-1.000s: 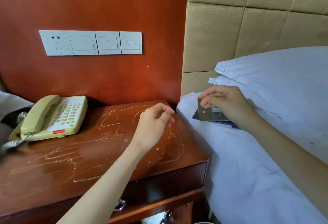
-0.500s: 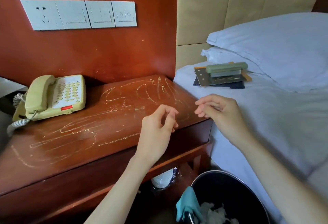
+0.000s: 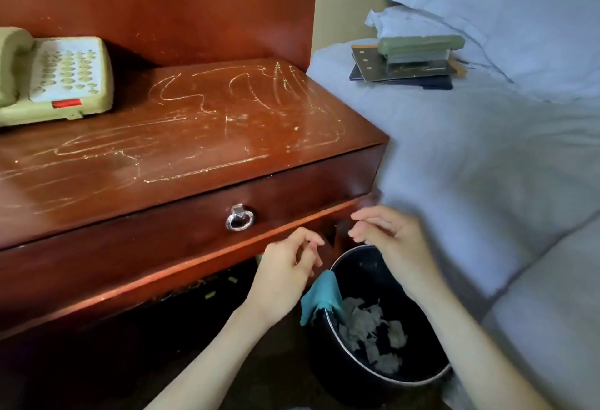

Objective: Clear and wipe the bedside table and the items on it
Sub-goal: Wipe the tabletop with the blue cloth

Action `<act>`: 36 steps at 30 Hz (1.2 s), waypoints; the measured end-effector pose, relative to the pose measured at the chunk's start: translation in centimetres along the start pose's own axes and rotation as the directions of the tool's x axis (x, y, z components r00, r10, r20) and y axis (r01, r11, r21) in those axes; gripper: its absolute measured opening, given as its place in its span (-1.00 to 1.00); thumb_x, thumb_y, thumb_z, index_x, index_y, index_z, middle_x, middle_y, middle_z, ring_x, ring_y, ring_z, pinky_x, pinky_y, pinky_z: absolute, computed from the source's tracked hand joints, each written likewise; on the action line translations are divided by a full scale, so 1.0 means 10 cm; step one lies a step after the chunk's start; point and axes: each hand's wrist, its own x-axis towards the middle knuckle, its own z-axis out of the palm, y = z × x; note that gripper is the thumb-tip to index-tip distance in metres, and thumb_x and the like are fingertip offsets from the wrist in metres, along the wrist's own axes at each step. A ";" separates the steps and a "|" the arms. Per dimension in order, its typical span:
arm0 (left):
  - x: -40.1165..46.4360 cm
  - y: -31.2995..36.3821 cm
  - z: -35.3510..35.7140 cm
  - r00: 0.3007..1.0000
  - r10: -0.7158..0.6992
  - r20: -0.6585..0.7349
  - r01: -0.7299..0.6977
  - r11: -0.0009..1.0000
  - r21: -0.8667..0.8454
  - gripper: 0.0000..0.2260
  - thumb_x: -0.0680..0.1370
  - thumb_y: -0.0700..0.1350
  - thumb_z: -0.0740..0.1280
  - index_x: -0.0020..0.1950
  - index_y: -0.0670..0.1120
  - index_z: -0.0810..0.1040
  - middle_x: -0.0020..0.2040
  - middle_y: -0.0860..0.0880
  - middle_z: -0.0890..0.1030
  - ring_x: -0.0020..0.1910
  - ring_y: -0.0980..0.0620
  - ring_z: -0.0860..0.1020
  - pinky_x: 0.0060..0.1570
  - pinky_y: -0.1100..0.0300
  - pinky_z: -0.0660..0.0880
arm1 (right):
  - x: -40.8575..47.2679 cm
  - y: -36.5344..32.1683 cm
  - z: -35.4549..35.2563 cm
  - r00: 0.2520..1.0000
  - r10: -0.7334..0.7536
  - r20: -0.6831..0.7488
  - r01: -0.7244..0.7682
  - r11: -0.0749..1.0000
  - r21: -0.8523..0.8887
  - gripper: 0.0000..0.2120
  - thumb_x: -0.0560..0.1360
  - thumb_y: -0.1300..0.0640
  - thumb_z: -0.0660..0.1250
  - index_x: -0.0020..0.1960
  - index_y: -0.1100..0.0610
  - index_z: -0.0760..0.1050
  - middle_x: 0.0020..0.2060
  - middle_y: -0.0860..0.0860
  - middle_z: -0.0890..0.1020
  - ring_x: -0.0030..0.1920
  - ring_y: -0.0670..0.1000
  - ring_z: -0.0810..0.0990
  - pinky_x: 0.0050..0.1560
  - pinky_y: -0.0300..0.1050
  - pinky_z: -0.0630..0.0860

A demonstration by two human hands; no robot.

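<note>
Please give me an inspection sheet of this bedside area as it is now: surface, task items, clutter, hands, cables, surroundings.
Surface: red-brown wooden bedside table, its top covered with pale scribbled streaks; drawer closed, with a silver ring handle.
Job's things: beige push-button telephone at the table's back left; teal cloth draped over the rim of the round black waste bin.
Clutter: stack of flat cards with a green block on top, lying on the white bed; crumpled grey scraps inside the bin.
Hands: left hand and right hand hover above the bin, fingers loosely curled, holding nothing.
Cables: nothing seen.
Surroundings: white pillows, padded beige headboard, dark floor.
</note>
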 end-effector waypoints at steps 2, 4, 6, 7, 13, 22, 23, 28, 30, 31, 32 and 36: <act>-0.04 -0.17 0.02 0.998 -0.052 0.029 0.051 0.998 0.043 -0.85 0.62 -0.16 0.22 0.02 0.07 0.53 -0.25 0.09 0.63 -0.34 0.20 0.57 -0.21 0.25 0.52 | -0.09 0.23 0.03 0.999 0.040 -0.005 -0.040 0.999 -0.032 -0.74 0.41 0.29 0.40 -0.11 -0.07 0.63 -0.25 -0.02 0.70 -0.22 -0.08 0.66 -0.13 -0.33 0.51; -0.05 -0.31 0.01 0.992 -0.111 0.057 0.106 0.991 0.086 -0.84 0.61 -0.17 0.22 0.04 0.08 0.51 -0.20 0.11 0.63 -0.28 0.18 0.58 -0.12 0.21 0.52 | -0.16 0.46 0.06 0.998 0.070 -0.004 -0.070 0.992 -0.104 -0.72 0.43 0.28 0.40 -0.11 -0.12 0.63 -0.22 -0.08 0.70 -0.14 -0.09 0.66 -0.08 -0.33 0.50; -0.06 -0.41 0.04 0.982 -0.155 0.105 0.136 0.975 0.176 -0.85 0.61 -0.14 0.21 0.10 0.07 0.49 -0.14 0.13 0.61 -0.17 0.10 0.60 -0.02 0.10 0.54 | -0.21 0.66 0.08 0.994 0.105 -0.013 -0.105 0.981 -0.161 -0.74 0.44 0.29 0.39 -0.14 -0.09 0.63 -0.18 -0.11 0.70 -0.09 -0.06 0.65 -0.01 -0.28 0.51; -0.07 -0.45 0.07 0.977 -0.167 0.133 0.134 0.964 0.231 -0.85 0.61 -0.11 0.21 0.14 0.06 0.49 -0.11 0.13 0.60 -0.11 0.05 0.60 0.01 0.05 0.54 | -0.22 0.75 0.10 0.992 0.126 -0.017 -0.127 0.976 -0.175 -0.75 0.44 0.30 0.39 -0.14 -0.07 0.63 -0.16 -0.12 0.69 -0.08 -0.04 0.64 0.00 -0.27 0.50; -0.17 -0.62 0.29 0.898 -0.263 0.353 0.025 0.831 0.555 -0.63 0.59 0.05 0.25 0.38 0.07 0.31 0.28 0.02 0.43 0.26 -0.10 0.47 0.17 -0.03 0.46 | -0.23 1.07 0.15 0.956 0.294 -0.004 -0.284 0.919 -0.275 -0.84 0.47 0.20 0.39 -0.04 -0.04 0.58 -0.03 -0.12 0.63 -0.05 -0.11 0.58 -0.06 -0.36 0.44; -0.16 -0.71 0.55 0.930 -0.211 0.301 -0.104 0.634 0.766 -0.73 0.61 0.03 0.17 0.25 -0.07 0.36 0.21 -0.05 0.49 0.21 -0.11 0.51 0.05 0.04 0.44 | -0.23 1.19 0.24 0.916 0.393 0.082 -0.357 0.891 -0.282 -0.86 0.45 0.20 0.40 -0.07 -0.03 0.59 -0.08 -0.06 0.66 0.00 -0.02 0.59 0.11 -0.13 0.49; -0.16 -0.72 0.55 0.936 -0.204 0.287 -0.099 0.631 0.770 -0.76 0.62 0.01 0.15 0.23 -0.07 0.38 0.19 -0.05 0.51 0.18 -0.11 0.52 0.01 0.06 0.44 | -0.23 1.18 0.25 0.918 0.389 0.082 -0.352 0.891 -0.287 -0.87 0.44 0.21 0.40 -0.12 -0.01 0.59 -0.13 -0.03 0.67 -0.04 -0.01 0.60 0.08 -0.12 0.49; -0.11 -0.71 0.53 0.960 -0.184 0.213 -0.028 0.689 0.724 -0.83 0.62 -0.02 0.11 0.14 -0.04 0.41 0.12 -0.03 0.55 0.10 -0.16 0.56 -0.17 0.08 0.38 | -0.25 1.11 0.25 0.930 0.366 0.036 -0.340 0.893 -0.293 -0.85 0.40 0.23 0.41 -0.27 0.01 0.57 -0.29 -0.06 0.63 -0.22 -0.07 0.57 -0.12 -0.21 0.44; -0.10 -0.67 0.47 0.974 -0.163 0.155 0.022 0.756 0.654 -0.84 0.62 -0.03 0.12 0.11 -0.03 0.42 0.08 -0.03 0.57 0.05 -0.19 0.57 -0.15 0.06 0.42 | -0.25 1.04 0.22 0.935 0.355 0.026 -0.334 0.900 -0.280 -0.85 0.39 0.22 0.42 -0.28 0.01 0.56 -0.29 -0.07 0.62 -0.23 -0.09 0.56 -0.15 -0.25 0.43; -0.10 -0.64 0.43 0.981 -0.147 0.126 0.039 0.789 0.613 -0.84 0.62 -0.03 0.12 0.12 -0.02 0.43 0.06 -0.03 0.58 0.02 -0.20 0.57 -0.12 0.04 0.48 | -0.24 1.00 0.20 0.940 0.339 0.024 -0.322 0.909 -0.264 -0.85 0.39 0.21 0.43 -0.28 0.00 0.56 -0.25 -0.05 0.62 -0.21 -0.09 0.56 -0.13 -0.25 0.43; -0.10 -0.61 0.39 0.987 -0.129 0.100 0.050 0.823 0.566 -0.83 0.62 -0.04 0.14 0.14 -0.02 0.46 0.05 -0.03 0.59 0.00 -0.19 0.57 -0.08 -0.01 0.51 | -0.24 0.94 0.18 0.948 0.316 0.027 -0.301 0.922 -0.243 -0.85 0.40 0.22 0.43 -0.27 0.00 0.55 -0.20 -0.01 0.62 -0.18 -0.07 0.57 -0.10 -0.23 0.43; -0.06 -0.41 0.22 0.998 -0.052 0.017 0.047 0.973 0.224 -0.82 0.63 -0.16 0.21 0.13 -0.04 0.58 -0.04 0.02 0.66 -0.08 0.05 0.61 -0.04 0.06 0.53 | -0.22 0.61 0.11 0.977 0.202 0.073 -0.190 0.971 -0.146 -0.82 0.42 0.20 0.43 -0.25 -0.05 0.53 -0.06 -0.08 0.61 0.04 -0.05 0.56 0.09 -0.11 0.44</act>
